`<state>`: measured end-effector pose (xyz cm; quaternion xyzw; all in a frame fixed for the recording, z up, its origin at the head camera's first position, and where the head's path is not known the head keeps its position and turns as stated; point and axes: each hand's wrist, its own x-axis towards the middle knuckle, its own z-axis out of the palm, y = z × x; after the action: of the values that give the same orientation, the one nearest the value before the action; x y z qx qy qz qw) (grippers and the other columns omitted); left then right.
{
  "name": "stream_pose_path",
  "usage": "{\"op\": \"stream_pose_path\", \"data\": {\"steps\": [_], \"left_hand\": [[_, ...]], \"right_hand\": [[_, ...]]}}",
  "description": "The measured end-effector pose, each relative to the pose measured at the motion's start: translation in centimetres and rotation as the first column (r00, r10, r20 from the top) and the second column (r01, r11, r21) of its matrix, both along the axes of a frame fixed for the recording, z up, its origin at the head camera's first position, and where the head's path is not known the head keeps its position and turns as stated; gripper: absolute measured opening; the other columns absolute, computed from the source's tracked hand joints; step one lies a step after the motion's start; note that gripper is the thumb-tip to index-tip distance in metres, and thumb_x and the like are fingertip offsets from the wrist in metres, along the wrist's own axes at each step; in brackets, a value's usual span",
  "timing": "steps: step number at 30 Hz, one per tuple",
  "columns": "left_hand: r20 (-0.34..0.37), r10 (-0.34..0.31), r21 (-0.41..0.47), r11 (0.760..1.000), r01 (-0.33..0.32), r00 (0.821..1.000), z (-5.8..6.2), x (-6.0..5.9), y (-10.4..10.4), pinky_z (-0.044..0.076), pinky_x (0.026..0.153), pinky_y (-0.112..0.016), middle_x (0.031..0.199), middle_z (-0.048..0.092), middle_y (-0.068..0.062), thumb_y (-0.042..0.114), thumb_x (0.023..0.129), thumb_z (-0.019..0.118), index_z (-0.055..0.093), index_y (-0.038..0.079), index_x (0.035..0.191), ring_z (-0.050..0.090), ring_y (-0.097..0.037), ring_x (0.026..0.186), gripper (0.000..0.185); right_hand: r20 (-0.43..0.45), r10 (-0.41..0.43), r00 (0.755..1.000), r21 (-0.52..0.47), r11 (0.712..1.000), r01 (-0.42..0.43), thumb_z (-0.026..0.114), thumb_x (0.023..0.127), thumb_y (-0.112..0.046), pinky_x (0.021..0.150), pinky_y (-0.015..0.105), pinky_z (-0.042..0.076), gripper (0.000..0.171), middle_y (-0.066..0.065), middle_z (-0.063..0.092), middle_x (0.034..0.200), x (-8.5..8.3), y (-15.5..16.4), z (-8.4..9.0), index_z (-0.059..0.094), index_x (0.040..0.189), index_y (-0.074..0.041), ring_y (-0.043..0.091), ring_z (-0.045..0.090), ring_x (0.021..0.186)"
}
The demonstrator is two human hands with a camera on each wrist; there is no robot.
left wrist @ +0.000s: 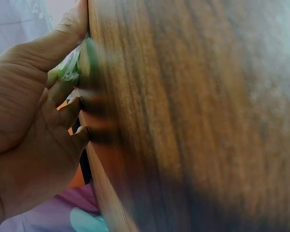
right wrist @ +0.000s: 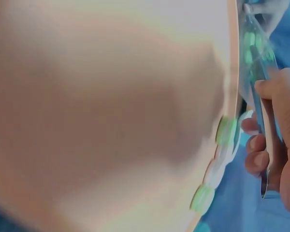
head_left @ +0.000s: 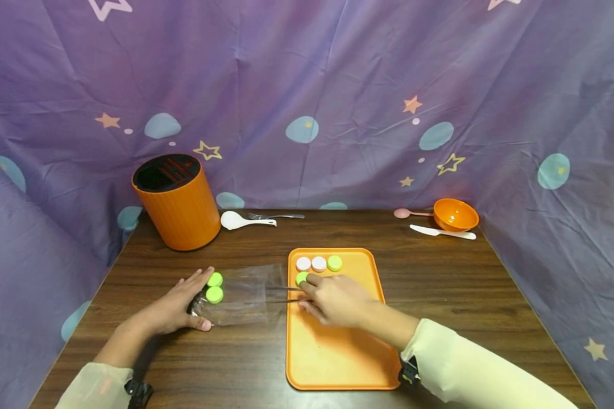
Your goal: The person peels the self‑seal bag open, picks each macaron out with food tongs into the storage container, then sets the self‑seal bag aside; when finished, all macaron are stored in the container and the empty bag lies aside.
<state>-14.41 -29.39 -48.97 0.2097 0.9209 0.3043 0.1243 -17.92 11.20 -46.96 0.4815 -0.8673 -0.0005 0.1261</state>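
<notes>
Left hand (head_left: 176, 307) flat on table (head_left: 440, 295), fingers straight, pinning end of clear plastic bag (head_left: 240, 295) with two green caps (head_left: 215, 287) inside.

Right hand (head_left: 335, 298) curled round metal tongs (head_left: 283, 293), tips at bag mouth, over orange tray (head_left: 337, 352).

Caps: light, hard, smooth, probably slippery; best pinched across rim. Bag: thin, floppy.

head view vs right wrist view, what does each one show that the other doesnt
Only the head view shows the left hand resting on the closed end of the clear bag, the orange canister, the bowl, the white spoon and the fork.

Only the right wrist view shows, close up but blurred, the right hand's fingers curled round the tweezers.

Both show the right hand, the tweezers, the orange tray and the caps at its far end, among them a green cap.
</notes>
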Motion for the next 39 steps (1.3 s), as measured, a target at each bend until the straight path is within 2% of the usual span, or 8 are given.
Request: {"op": "stream_pose_path", "data": {"steps": [4, 11, 19, 27, 39], "left_hand": [[-0.004, -0.004, 0.002, 1.0, 0.004, 1.0, 0.0, -0.1, -0.1, 0.015, 0.127, -0.086, 0.177, 0.024, -0.038, 0.035, 0.077, 0.097, 0.023, -0.009, 0.171, 0.018, -0.065, 0.163, 0.127], [-0.007, -0.003, 0.003, 1.0, 0.003, 1.0, -0.1, -0.1, -0.2, 0.015, 0.126, -0.086, 0.177, 0.024, -0.038, 0.035, 0.077, 0.097, 0.023, -0.009, 0.171, 0.019, -0.066, 0.162, 0.127], [-0.002, 0.006, -0.004, 1.0, -0.006, 1.0, 0.0, 0.0, -0.1, 0.015, 0.127, -0.085, 0.176, 0.024, -0.038, 0.033, 0.076, 0.098, 0.023, -0.009, 0.171, 0.019, -0.066, 0.162, 0.128], [-0.008, 0.009, -0.015, 1.0, -0.009, 1.0, -0.1, 0.0, 0.0, 0.016, 0.127, -0.085, 0.176, 0.025, -0.038, 0.033, 0.076, 0.098, 0.024, -0.009, 0.171, 0.02, -0.065, 0.162, 0.128], [0.023, 0.025, -0.001, 1.0, -0.025, 0.999, -0.2, 0.0, 0.0, 0.013, 0.129, -0.084, 0.178, 0.023, -0.037, 0.035, 0.077, 0.097, 0.022, -0.007, 0.172, 0.017, -0.064, 0.164, 0.128]], "right_hand": [[-0.01, 0.007, 1.0, 0.024, 1.0, -0.007, 0.067, 0.108, -0.041, 0.051, 0.026, 0.055, 0.025, -0.005, 0.066, 0.092, 0.0, -1.6, -0.2, 0.071, 0.103, -0.016, 0.006, 0.062, 0.066], [-0.004, -0.01, 1.0, 0.065, 0.998, 0.01, 0.065, 0.109, -0.039, 0.056, 0.029, 0.06, 0.035, 0.0, 0.073, 0.104, 0.1, -4.0, -0.2, 0.075, 0.122, -0.008, 0.01, 0.07, 0.074], [-0.003, -0.009, 1.0, 0.066, 0.998, 0.009, 0.066, 0.11, -0.039, 0.055, 0.028, 0.06, 0.028, -0.002, 0.065, 0.093, 0.2, -5.9, -0.4, 0.072, 0.107, -0.012, 0.009, 0.067, 0.068], [0.016, -0.031, 0.999, 0.085, 0.996, 0.029, 0.066, 0.11, -0.041, 0.056, 0.027, 0.061, 0.028, -0.003, 0.067, 0.095, 0.6, -7.1, -0.9, 0.071, 0.109, -0.014, 0.008, 0.069, 0.071], [0.001, -0.024, 1.0, 0.042, 0.999, 0.024, 0.065, 0.111, -0.04, 0.055, 0.028, 0.06, 0.026, -0.004, 0.066, 0.093, 0.6, -6.8, -1.0, 0.07, 0.106, -0.014, 0.009, 0.069, 0.068]]}}
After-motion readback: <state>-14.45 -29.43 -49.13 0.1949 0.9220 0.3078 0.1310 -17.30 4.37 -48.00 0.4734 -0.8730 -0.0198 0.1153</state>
